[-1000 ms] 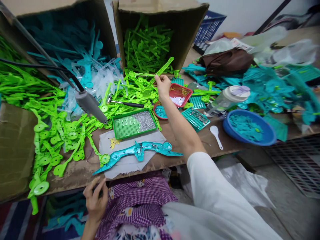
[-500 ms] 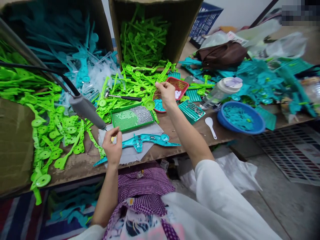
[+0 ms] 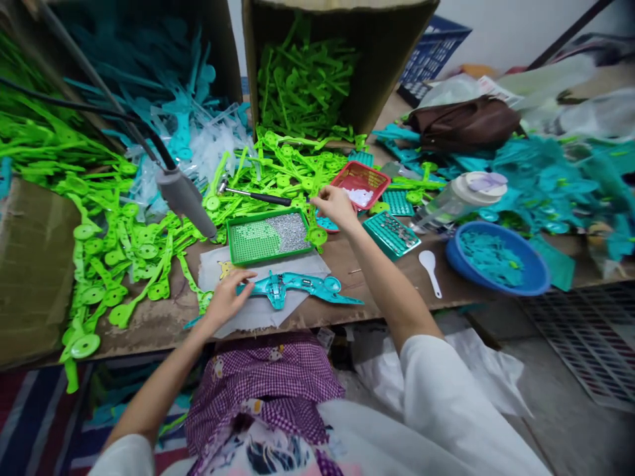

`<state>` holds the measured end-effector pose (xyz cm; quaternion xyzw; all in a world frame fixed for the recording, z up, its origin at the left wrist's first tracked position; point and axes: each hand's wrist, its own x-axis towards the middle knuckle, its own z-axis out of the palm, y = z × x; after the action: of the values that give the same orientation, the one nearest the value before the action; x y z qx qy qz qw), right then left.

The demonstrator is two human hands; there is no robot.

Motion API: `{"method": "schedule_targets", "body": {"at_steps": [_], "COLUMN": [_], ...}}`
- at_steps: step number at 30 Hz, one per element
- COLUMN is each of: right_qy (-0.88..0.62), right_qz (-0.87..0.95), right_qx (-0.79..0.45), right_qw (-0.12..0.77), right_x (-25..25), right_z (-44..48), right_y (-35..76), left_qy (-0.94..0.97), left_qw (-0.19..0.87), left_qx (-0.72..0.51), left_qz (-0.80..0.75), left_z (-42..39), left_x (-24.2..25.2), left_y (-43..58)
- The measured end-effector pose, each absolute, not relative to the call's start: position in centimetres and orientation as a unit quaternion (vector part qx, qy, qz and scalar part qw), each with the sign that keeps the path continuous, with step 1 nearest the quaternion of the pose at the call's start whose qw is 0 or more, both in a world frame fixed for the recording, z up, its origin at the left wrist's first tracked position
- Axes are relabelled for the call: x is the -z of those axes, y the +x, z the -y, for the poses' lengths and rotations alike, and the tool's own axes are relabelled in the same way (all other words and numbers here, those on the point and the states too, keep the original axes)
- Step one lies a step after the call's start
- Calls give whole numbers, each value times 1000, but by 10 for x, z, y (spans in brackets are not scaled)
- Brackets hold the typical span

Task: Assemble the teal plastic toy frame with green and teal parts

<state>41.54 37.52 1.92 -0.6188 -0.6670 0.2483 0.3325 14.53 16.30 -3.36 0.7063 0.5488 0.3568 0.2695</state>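
On a white cloth (image 3: 258, 322) at the table's front edge lies a long teal plastic part (image 3: 310, 286), its inner side up with small metal bits in it. My left hand (image 3: 229, 299) is at its left end, fingers stretched and apart, touching or just over it. My right hand (image 3: 337, 206) is pinched around the upper end of a lime-green plastic part (image 3: 317, 235) with a round disc. That part hangs beside the right end of a green tray (image 3: 229, 246) holding small silvery pieces. A grey electric screwdriver (image 3: 186, 201) hangs above and left of the tray.
Lime-green parts (image 3: 143, 251) pile up at left and behind. A hammer (image 3: 262, 197) lies behind the tray. To the right are a red basket (image 3: 381, 185), a teal tray of metal pieces (image 3: 397, 248), a white spoon (image 3: 428, 264), a bottle (image 3: 461, 192) and a blue bowl (image 3: 496, 285).
My left hand has left the screwdriver's tip, opened and come down to the teal part's left end. My right hand has moved nearer, with the green part shifting right and down. The view has shifted slightly.
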Motion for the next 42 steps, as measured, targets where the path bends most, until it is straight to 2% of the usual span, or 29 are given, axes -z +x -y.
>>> {"method": "schedule_targets", "body": {"at_steps": [4, 7, 11, 16, 20, 23, 26, 28, 31, 34, 37, 39, 42], "right_qy": [-653, -627, -526, -476, -475, -472, -432, -402, -404, -431, -447, -460, -489], "right_qz": [689, 701, 730, 749, 720, 675, 656, 652, 614, 621, 653, 658, 679], "right_qx": [-169, -154, -227, -325, -394, -469, -543, -580, -613, -574, -526, -507, -467], "right_qw": [266, 303, 372, 327, 317, 318, 298, 278, 290, 314, 313, 315, 286], "right_x": [-26, -32, -33, -16, 3, 10, 10, 8, 6, 7, 15, 21, 29], "right_z": [-414, -417, -367, -287, -239, -208, -188, -187, -196, -191, -162, -137, -112], "right_y": [398, 388, 381, 376, 378, 368, 332, 300, 262, 261, 292, 313, 333], "left_qy": [717, 683, 656, 639, 612, 550, 410, 299, 178, 152, 207, 240, 280], "left_qw": [175, 100, 59, 81, 92, 168, 363, 505, 636, 640, 554, 517, 523], "left_qx": [-301, -280, -237, -227, -291, -343, -417, -468, -508, -529, -564, -555, -513], "left_qz": [-604, -668, -715, -730, -729, -743, -725, -661, -553, -536, -577, -606, -620], "left_z": [-168, -183, -218, -260, -258, -241, -224, -212, -188, -153, -115, -93, -72], "left_x": [25, 15, 16, 36, 39, 32, 18, 9, -1, 7, 34, 54, 74], "left_y": [75, 30, 7, 24, 39, 48, 60, 69, 91, 128, 169, 191, 211]}}
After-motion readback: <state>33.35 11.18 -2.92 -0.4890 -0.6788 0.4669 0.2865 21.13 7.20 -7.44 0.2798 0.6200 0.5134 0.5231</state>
